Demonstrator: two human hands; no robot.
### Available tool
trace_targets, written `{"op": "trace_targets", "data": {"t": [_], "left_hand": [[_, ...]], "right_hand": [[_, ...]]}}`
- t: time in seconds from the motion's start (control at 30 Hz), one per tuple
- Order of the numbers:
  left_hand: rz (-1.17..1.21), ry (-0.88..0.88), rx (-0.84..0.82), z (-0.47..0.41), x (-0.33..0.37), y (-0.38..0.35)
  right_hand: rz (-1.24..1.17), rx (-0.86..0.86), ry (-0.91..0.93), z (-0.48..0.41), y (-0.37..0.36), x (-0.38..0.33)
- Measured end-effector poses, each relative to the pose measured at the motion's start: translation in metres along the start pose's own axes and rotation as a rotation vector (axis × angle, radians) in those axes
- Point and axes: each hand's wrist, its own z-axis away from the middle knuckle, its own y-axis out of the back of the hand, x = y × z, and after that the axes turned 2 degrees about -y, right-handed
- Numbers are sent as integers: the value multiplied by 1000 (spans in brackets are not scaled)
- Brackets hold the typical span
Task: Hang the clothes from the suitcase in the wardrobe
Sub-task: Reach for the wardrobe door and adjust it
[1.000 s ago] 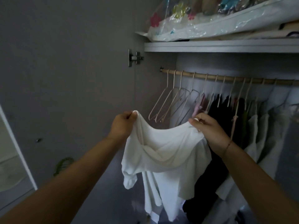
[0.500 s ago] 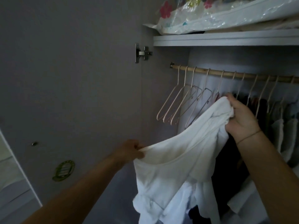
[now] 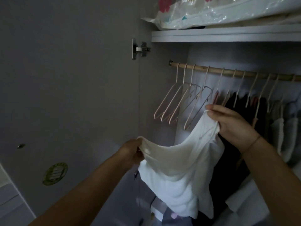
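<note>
– White top point(image 3: 179, 168) is held up mid-frame in front of the open wardrobe, yeah? How's it gripped?

– It's pinched at both ends of the neckline. One edge is bunched in the left hand point(image 3: 132, 152), lower centre. The other is clamped in the right hand point(image 3: 234, 126), higher up and right of centre. So the stretched edge is slanted low-left to high-right, with the rest hung down below it.

– And the hangers?

– Empty pink hangers point(image 3: 173, 103) are hooked on the rail point(image 3: 228, 71), just up and left of the right hand. That hand is clearly nearer, with its fingertips almost at the last empty one. Guess: a hanger gets pulled off by the right hand while the top is kept in the left. Nothing's been hung yet.
</note>
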Motion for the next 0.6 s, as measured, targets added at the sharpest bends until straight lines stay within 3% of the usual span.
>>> {"op": "trace_targets", "data": {"t": [0.13,0.23,0.43,0.53,0.6], "left_hand": [[-12,-48,-203,9,27,-11],[-102,-167,-312,13,44,-20],[-503,-386,-221,18,61,-25],[-389,-383,-236,23,68,-31],[-269,-351,-245,25,73,-35]], "right_hand": [[324,-33,-56,7,15,16],[360,-16,-74,5,23,27],[469,-200,-184,2,28,36],[574,-222,-174,1,20,36],[482,-150,-86,-3,9,32]]}}
